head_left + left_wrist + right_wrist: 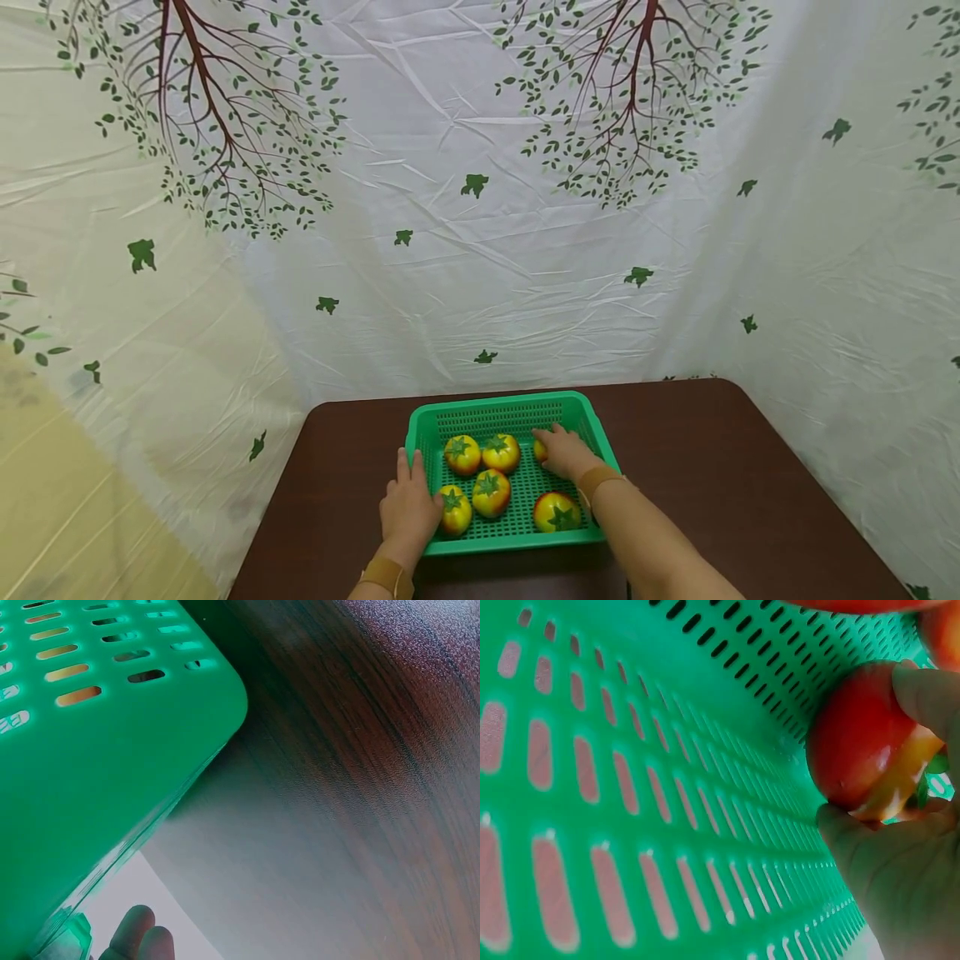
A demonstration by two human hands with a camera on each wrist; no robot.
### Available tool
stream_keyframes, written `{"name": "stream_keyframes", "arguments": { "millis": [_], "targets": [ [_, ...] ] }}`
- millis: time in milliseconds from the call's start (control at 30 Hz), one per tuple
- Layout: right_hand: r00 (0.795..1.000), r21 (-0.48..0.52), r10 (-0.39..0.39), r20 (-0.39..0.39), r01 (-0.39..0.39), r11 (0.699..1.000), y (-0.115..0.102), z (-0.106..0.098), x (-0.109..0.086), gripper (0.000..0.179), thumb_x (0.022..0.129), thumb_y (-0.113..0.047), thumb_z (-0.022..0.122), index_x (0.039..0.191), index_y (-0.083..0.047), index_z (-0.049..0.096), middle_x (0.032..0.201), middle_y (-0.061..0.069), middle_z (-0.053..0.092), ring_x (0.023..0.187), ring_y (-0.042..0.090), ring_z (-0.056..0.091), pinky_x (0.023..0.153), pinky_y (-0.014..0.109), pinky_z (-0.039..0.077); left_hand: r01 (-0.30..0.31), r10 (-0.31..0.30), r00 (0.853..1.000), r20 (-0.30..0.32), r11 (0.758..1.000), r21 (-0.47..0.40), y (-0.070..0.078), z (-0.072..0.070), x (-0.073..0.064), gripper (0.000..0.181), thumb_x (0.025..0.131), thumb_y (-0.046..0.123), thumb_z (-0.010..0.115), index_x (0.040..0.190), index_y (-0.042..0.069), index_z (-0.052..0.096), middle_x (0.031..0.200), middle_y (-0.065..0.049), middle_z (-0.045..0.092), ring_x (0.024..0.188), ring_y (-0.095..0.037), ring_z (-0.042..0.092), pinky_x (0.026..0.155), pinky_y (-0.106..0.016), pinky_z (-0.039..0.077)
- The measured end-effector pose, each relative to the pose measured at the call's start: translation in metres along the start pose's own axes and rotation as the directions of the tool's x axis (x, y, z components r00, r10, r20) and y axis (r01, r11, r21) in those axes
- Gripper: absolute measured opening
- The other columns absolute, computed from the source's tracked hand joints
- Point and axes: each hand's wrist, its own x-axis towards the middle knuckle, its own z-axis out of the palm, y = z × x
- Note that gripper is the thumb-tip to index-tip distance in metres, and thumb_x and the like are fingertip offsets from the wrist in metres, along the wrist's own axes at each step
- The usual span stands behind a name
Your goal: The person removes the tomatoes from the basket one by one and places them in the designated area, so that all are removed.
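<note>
My right hand (pixel 567 452) reaches into a green basket (pixel 517 546) at its right side. Its thumb and fingers grip a red and yellow tomato (pixel 862 742) beside the slotted wall; in the head view the hand covers most of this tomato. My left hand (pixel 408 507) rests at the basket's left rim with its fingers straight, and the thumb lies by a tomato (pixel 455 510) inside. Two fingertips (pixel 146 937) show past the basket's outer wall in the left wrist view. Tomatoes with green leafy tops also lie at the back left (pixel 462 455) and front right (pixel 557 512).
The basket stands on a dark brown wooden table (pixel 697 467), whose surface extends to both sides of it. Behind hangs a white curtain (pixel 450 292) printed with trees and leaves, which also runs along both sides.
</note>
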Motion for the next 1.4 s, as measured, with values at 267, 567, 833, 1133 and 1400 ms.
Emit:
{"name": "stream_keyframes", "arguments": {
  "millis": [267, 567, 833, 1133, 1400],
  "targets": [
    [0.994, -0.035, -0.09, -0.063, 0.088, 0.996, -0.001, -0.012, -0.001, 0.054, 0.092, -0.009, 0.07, 0.144, -0.008, 0.053, 0.153, 0.03, 0.04, 0.137, 0.057, 0.039, 0.106, 0.066, 0.042, -0.008, 0.008, 1.0, 0.003, 1.0, 0.01, 0.0, -0.001, 0.001, 0.081, 0.085, 0.029, 0.077, 0.154, 0.009, 0.039, 0.165, -0.018, 0.027, 0.089, -0.032, 0.057, 0.066, -0.048, 0.05],
    [0.985, -0.031, -0.14, -0.099, 0.138, 0.99, -0.007, -0.039, -0.001, 0.057, 0.093, -0.01, 0.069, 0.147, -0.011, 0.051, 0.157, 0.028, 0.035, 0.14, 0.056, 0.036, 0.105, 0.064, 0.044, -0.002, 0.002, 1.0, 0.016, 1.0, -0.002, 0.001, -0.004, 0.001, 0.081, 0.086, 0.028, 0.076, 0.155, 0.009, 0.038, 0.165, -0.018, 0.025, 0.095, -0.035, 0.058, 0.071, -0.052, 0.051],
    [0.973, -0.033, -0.181, -0.147, 0.178, 0.984, -0.002, -0.056, -0.001, 0.059, 0.095, -0.011, 0.068, 0.15, -0.013, 0.047, 0.159, 0.028, 0.032, 0.142, 0.054, 0.035, 0.105, 0.063, 0.045, 0.017, -0.017, 0.999, 0.032, 1.0, 0.005, 0.001, 0.001, -0.001, 0.081, 0.086, 0.029, 0.075, 0.155, 0.01, 0.038, 0.165, -0.018, 0.025, 0.095, -0.035, 0.058, 0.073, -0.053, 0.051],
    [0.957, -0.033, -0.158, -0.242, 0.155, 0.987, 0.015, -0.082, -0.004, 0.058, 0.095, -0.01, 0.066, 0.15, -0.009, 0.046, 0.158, 0.03, 0.031, 0.141, 0.054, 0.035, 0.102, 0.065, 0.045, 0.0, 0.0, 1.0, 0.01, 1.0, 0.004, -0.001, 0.003, -0.001, 0.081, 0.085, 0.028, 0.076, 0.155, 0.009, 0.038, 0.165, -0.018, 0.026, 0.093, -0.034, 0.058, 0.073, -0.053, 0.051],
    [0.957, -0.007, -0.099, -0.272, 0.101, 0.995, 0.033, -0.095, -0.009, 0.059, 0.096, -0.009, 0.064, 0.152, -0.006, 0.042, 0.157, 0.034, 0.029, 0.139, 0.057, 0.034, 0.102, 0.068, 0.043, -0.004, 0.004, 1.0, 0.014, 1.0, 0.001, -0.001, 0.002, 0.001, 0.081, 0.086, 0.029, 0.075, 0.155, 0.01, 0.037, 0.166, -0.017, 0.025, 0.093, -0.034, 0.058, 0.072, -0.052, 0.051]
  ]
}}
